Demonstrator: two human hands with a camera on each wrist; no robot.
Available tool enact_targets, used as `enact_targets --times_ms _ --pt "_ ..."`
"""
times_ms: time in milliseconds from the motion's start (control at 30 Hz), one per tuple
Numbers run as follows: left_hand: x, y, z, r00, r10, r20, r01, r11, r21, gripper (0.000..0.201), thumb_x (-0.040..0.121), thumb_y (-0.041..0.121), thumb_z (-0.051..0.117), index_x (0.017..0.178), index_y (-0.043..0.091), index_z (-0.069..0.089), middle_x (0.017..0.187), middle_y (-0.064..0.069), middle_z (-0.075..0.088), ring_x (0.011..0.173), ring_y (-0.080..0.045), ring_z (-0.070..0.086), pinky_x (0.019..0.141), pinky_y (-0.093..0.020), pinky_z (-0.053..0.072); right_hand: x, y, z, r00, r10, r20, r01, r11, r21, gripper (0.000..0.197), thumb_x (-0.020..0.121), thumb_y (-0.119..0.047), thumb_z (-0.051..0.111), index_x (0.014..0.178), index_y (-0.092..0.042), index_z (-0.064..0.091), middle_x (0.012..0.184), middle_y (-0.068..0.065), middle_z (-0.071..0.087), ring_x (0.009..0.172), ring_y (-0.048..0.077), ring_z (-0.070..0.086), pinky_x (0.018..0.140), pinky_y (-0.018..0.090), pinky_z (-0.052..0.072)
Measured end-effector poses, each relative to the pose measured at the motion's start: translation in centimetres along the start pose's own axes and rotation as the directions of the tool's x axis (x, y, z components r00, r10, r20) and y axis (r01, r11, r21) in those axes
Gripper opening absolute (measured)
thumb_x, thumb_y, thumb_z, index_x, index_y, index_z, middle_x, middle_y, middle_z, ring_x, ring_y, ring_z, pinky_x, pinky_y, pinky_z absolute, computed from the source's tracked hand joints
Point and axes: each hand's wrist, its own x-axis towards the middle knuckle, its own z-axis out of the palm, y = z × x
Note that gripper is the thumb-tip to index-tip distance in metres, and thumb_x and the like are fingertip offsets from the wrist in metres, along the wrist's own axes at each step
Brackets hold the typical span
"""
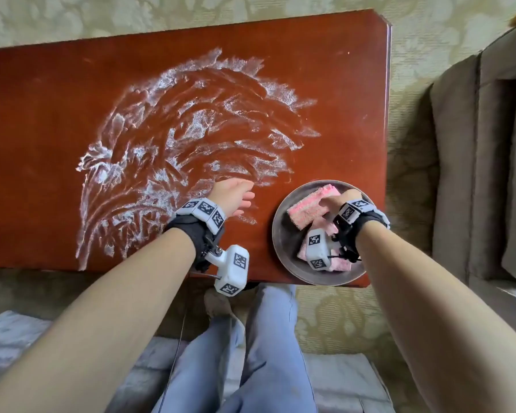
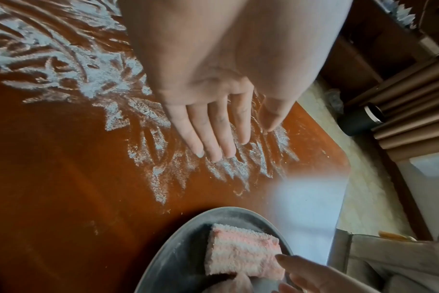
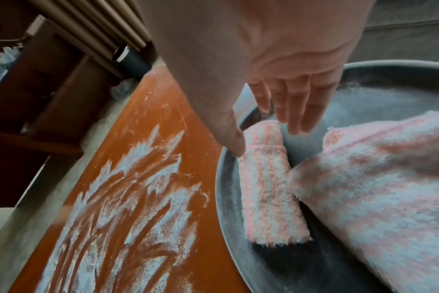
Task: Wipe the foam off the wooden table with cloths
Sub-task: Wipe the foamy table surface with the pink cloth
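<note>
Reddish-brown wood forms the surface [image 1: 42, 120], its middle covered by white foam [image 1: 167, 138] smeared in curving streaks. A round grey bowl [image 1: 280, 234] stands at the near right corner, just right of the foam's edge, and holds two folded pink cloths. The farther cloth [image 1: 313, 208] lies with its long axis slanting from near-left to far-right; the nearer cloth [image 1: 344, 265] is largely hidden behind the wrist gear. The right hand [image 1: 344, 198] reaches into the bowl, thumb at the left edge of the farther cloth and fingers [image 3: 301, 111] spread loosely above it; whether it has taken hold cannot be told, and the fingers do not appear to have closed. The left hand [image 1: 236, 193] lies flat, fingers straight, on the foam's near right margin, holding nothing. Judgement: the cloths are nearer the right hand, so that hand is placed to lift one; the foam then lies to its left and farther out across the surface.
</note>
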Motion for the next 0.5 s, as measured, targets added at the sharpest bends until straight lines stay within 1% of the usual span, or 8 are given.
enact_targets --times_ms 67,133,233,300,333,367,433,500 --pt "0.7 -0.4 -0.4 1.0 -0.005 -0.009 0.005 1.0 -0.025 0.036 0.1 0.03 0.053 0.132 0.015 0.06 0.122 -0.006 0.069 0.109 -0.02 0.066 0.1 -0.039 0.052 0.8 -0.2 0.8 1.0 0.018 -0.026 -0.018 1.0 0.004 0.044 0.073 -0.04 0.072 0.107 -0.015 0.061 0.086 0.006 0.07 0.075 0.026 0.067 0.066 0.032 0.052" --pt "1.2 -1.0 -0.5 1.0 -0.016 -0.006 0.016 0.998 -0.059 0.036 0.1 0.029 0.053 0.132 0.014 0.059 0.122 -0.006 0.069 0.109 -0.02 0.067 0.101 -0.04 0.052 1.5 -0.2 1.5 0.999 0.025 -0.026 -0.024 1.0 0.013 0.051 0.071 -0.042 0.072 0.109 -0.011 0.061 0.086 0.006 0.071 0.075 0.027 0.068 0.068 0.034 0.054" --pt "1.9 -1.6 -0.5 1.0 -0.01 -0.01 0.009 0.996 -0.085 0.036 0.1 0.028 0.053 0.132 0.014 0.06 0.121 -0.006 0.07 0.108 -0.02 0.067 0.101 -0.04 0.052 2.1 -0.6 2.4 0.999 0.029 -0.023 -0.028 0.999 0.043 0.039 0.073 -0.038 0.074 0.096 -0.009 0.064 0.082 0.008 0.071 0.073 0.027 0.069 0.071 0.037 0.056" --pt "2.2 -2.0 -0.5 1.0 0.003 -0.01 -0.003 0.996 -0.094 0.035 0.1 0.029 0.054 0.131 0.014 0.061 0.12 -0.006 0.07 0.108 -0.02 0.067 0.101 -0.04 0.052 2.4 -0.9 3.0 1.0 0.021 -0.013 -0.021 0.999 0.031 0.032 0.077 -0.036 0.073 0.089 -0.007 0.064 0.072 0.007 0.066 0.063 0.022 0.065 0.059 0.031 0.054" --pt "2.4 -2.3 -0.6 1.0 0.008 -0.011 -0.009 0.995 -0.097 0.035 0.1 0.029 0.054 0.131 0.014 0.061 0.12 -0.006 0.07 0.108 -0.02 0.067 0.101 -0.04 0.052 2.5 -1.0 3.5 1.0 0.021 -0.02 -0.021 1.0 0.003 0.032 0.08 -0.038 0.069 0.088 -0.008 0.063 0.067 0.005 0.062 0.058 0.02 0.06 0.052 0.028 0.049" --pt "2.6 -2.6 -0.7 1.0 0.01 -0.01 -0.011 0.995 -0.096 0.035 0.1 0.029 0.054 0.131 0.014 0.061 0.12 -0.006 0.07 0.108 -0.02 0.067 0.101 -0.04 0.052 3.3 -0.8 4.4 0.999 0.007 -0.044 -0.007 1.0 0.004 0.038 0.082 -0.046 0.064 0.089 -0.009 0.062 0.066 0.003 0.059 0.056 0.019 0.057 0.051 0.026 0.047" --pt "2.8 -3.2 -1.0 1.0 0.011 -0.009 -0.011 0.995 -0.102 0.035 0.1 0.028 0.054 0.13 0.013 0.061 0.12 -0.007 0.07 0.108 -0.02 0.067 0.1 -0.039 0.053 3.1 -0.7 5.1 0.992 -0.022 -0.12 0.023 1.0 0.006 0.059 0.075 -0.067 0.052 0.091 -0.011 0.061 0.076 0.005 0.061 0.065 0.022 0.061 0.067 0.032 0.055" --pt "2.6 -3.9 -1.5 1.0 0.002 -0.011 -0.003 0.994 -0.111 0.034 0.099 0.027 0.055 0.13 0.012 0.061 0.12 -0.008 0.07 0.109 -0.021 0.067 0.099 -0.038 0.053 2.8 -0.8 5.5 0.989 -0.088 -0.119 0.087 0.996 -0.013 0.053 0.078 -0.062 0.055 0.095 -0.013 0.064 0.089 0.009 0.066 0.075 0.021 0.062 0.077 0.034 0.054"
